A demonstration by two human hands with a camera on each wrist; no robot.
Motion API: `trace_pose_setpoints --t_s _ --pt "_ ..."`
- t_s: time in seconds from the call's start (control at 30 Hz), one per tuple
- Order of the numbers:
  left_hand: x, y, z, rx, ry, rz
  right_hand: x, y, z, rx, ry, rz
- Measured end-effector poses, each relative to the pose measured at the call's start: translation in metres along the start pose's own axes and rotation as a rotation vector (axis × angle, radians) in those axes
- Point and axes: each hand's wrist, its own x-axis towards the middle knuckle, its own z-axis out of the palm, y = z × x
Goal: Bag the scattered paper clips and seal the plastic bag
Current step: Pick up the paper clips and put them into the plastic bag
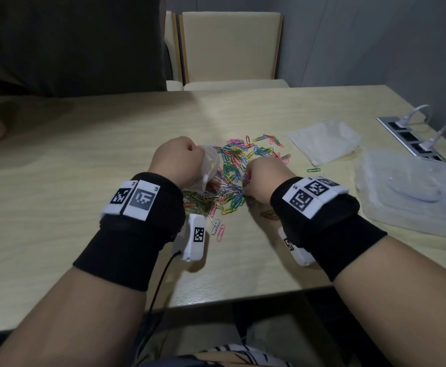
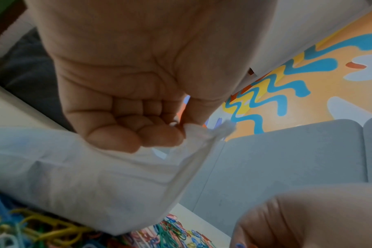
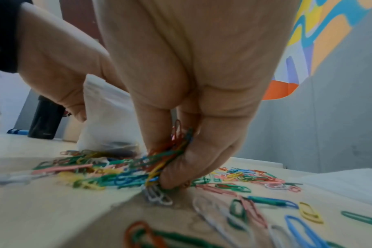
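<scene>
Many coloured paper clips [image 1: 236, 165] lie scattered in a heap at the middle of the pale table [image 1: 84, 154]. My left hand [image 1: 179, 160] pinches the rim of a small clear plastic bag [image 1: 210, 168], which hangs down onto the heap's left side. In the left wrist view the fingers [image 2: 155, 134] curl round the bag's edge [image 2: 193, 132]. My right hand [image 1: 264, 178] sits on the heap's right side. The right wrist view shows its fingers [image 3: 202, 151] gripping a bunch of clips [image 3: 170, 156] just above the table, with the bag [image 3: 108, 117] behind.
A spare flat plastic bag [image 1: 325, 141] lies to the right of the heap. A clear plastic box [image 1: 412, 192] stands at the right edge. A power strip [image 1: 412, 136] with plugged cables is at the far right. A chair [image 1: 229, 49] stands behind the table.
</scene>
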Motion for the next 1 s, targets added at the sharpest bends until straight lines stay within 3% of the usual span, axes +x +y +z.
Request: trace_pose_setpoints --t_s 0.1,0.17,0.3,0.37,0.47,0.57,1.0 --pt "0.001 0.001 0.000 0.014 0.015 0.011 0.000 0.006 -0.008 0.105 0.026 0.040" --pt "0.000 0.003 0.000 0.025 0.015 0.017 -0.001 0.011 -0.014 0.300 0.060 0.070" --pt "-0.002 0.006 0.001 0.033 0.000 0.025 0.002 0.013 -0.023 0.925 0.125 0.131" --pt "-0.004 0.010 0.002 0.053 -0.011 0.027 0.000 0.006 -0.027 1.287 0.070 0.123" --pt "-0.006 0.013 0.003 0.045 -0.016 0.033 -0.005 -0.007 -0.033 1.555 -0.004 0.096" --pt "-0.008 0.015 0.003 -0.011 -0.028 0.029 -0.006 -0.015 -0.033 1.652 -0.062 0.121" --pt "-0.010 0.016 0.006 -0.026 0.004 0.006 -0.003 -0.021 -0.037 1.589 -0.218 0.197"
